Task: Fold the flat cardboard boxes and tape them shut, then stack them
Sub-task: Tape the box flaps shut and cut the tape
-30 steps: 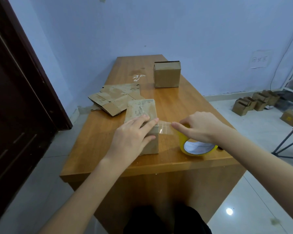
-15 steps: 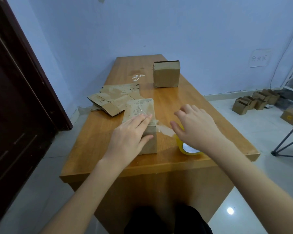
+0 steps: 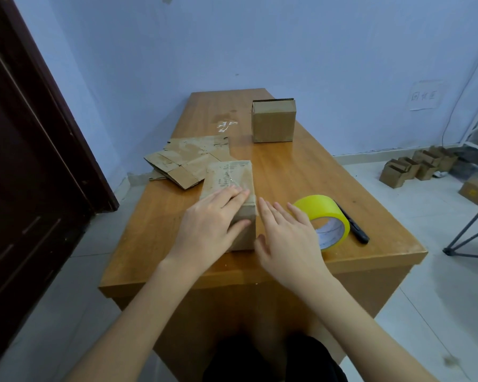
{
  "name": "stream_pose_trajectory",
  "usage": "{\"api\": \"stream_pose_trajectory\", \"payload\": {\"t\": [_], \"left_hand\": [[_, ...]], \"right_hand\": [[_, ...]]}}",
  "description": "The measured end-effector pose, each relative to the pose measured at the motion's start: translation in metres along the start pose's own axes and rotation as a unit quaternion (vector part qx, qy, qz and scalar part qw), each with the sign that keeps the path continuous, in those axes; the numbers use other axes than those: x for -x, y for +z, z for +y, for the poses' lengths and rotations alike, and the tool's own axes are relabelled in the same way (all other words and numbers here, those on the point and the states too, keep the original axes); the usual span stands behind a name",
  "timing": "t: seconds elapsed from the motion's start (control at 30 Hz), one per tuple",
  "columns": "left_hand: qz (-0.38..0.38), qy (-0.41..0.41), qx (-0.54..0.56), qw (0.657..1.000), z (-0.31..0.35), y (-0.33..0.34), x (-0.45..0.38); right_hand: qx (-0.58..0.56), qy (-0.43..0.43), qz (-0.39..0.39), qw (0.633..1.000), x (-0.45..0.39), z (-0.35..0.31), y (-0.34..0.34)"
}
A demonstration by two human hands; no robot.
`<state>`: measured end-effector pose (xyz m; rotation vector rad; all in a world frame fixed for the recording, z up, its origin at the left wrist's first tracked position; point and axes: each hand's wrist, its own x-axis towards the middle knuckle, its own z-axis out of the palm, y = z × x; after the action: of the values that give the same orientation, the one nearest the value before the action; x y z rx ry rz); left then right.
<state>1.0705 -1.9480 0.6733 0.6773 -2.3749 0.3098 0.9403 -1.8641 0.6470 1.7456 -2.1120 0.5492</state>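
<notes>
At frame centre, the left hand (image 3: 214,219) pressed flat on the box (image 3: 233,194) while the right hand (image 3: 286,238), fingers spread, had released the tape roll (image 3: 327,220), suggesting the strip was down.

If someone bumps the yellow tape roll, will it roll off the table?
Probably not far. The yellow tape roll seems to lie on its flat side on the table, not on its round edge, so it would more likely slide. It sits near the front edge, so a hard shove might still knock it off.
</notes>
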Motion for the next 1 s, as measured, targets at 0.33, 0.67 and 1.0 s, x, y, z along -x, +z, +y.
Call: {"api": "stream_pose_trajectory", "payload": {"t": [0.33,0.67,1.0], "left_hand": [[0.001,-0.013,0.002,1.000,0.005,0.005,0.000],[-0.002,0.018,-0.005,1.000,0.002,-0.002,-0.004],[-0.040,-0.003,0.053,0.998,0.001,-0.011,-0.006]], "right_hand": [[0.006,0.002,-0.011,1.000,0.000,-0.005,0.007],[0.003,0.012,-0.016,1.000,0.002,-0.008,0.009],[-0.080,0.011,0.047,0.996,0.001,-0.004,0.005]]}}
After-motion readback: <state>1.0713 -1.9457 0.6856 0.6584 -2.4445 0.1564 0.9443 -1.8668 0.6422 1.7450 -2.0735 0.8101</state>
